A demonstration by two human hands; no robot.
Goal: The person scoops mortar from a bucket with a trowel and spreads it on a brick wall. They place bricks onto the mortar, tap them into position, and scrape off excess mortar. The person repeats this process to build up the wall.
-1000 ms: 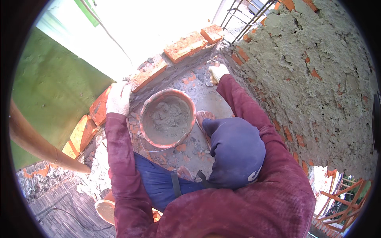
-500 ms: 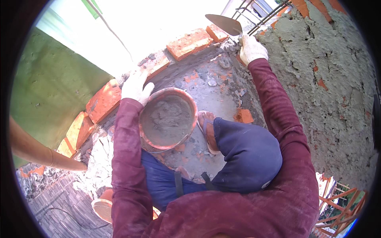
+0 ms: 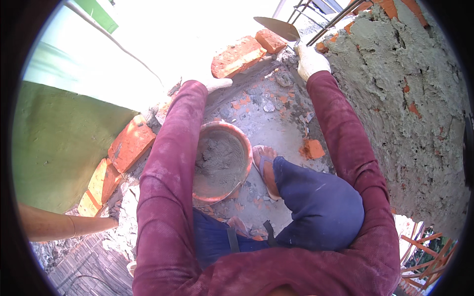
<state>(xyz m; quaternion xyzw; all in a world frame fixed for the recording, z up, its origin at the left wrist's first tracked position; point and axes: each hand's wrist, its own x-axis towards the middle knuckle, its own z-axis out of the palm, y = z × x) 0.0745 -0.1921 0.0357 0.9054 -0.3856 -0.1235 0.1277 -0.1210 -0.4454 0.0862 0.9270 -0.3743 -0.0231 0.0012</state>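
My right hand (image 3: pixel 313 63), in a white glove, is closed round the handle of a pointed trowel (image 3: pixel 278 27). Its metal blade points left above the far brick (image 3: pixel 270 41). My left hand (image 3: pixel 215 84), also gloved, reaches over the brick course beside a large orange brick (image 3: pixel 238 55). The left thumb is stretched out to the right; glare washes out the other fingers. Below my left forearm stands a round orange bucket (image 3: pixel 248 148) holding wet grey mortar (image 3: pixel 217 160); the sleeve covers part of its left side.
Rough mortar covers the wall (image 3: pixel 395 108) at right. Bare steel bars (image 3: pixel 331 24) stick out at the far right. More bricks (image 3: pixel 131 143) line the left edge beside a green wall (image 3: pixel 64 143). A wooden pole (image 3: pixel 64 225) lies lower left; a broken brick piece (image 3: pixel 312 149) lies near my foot.
My left hand has moved right and farther along the bricks, and its forearm now overlaps the bucket. My right hand still holds the trowel in nearly the same place.
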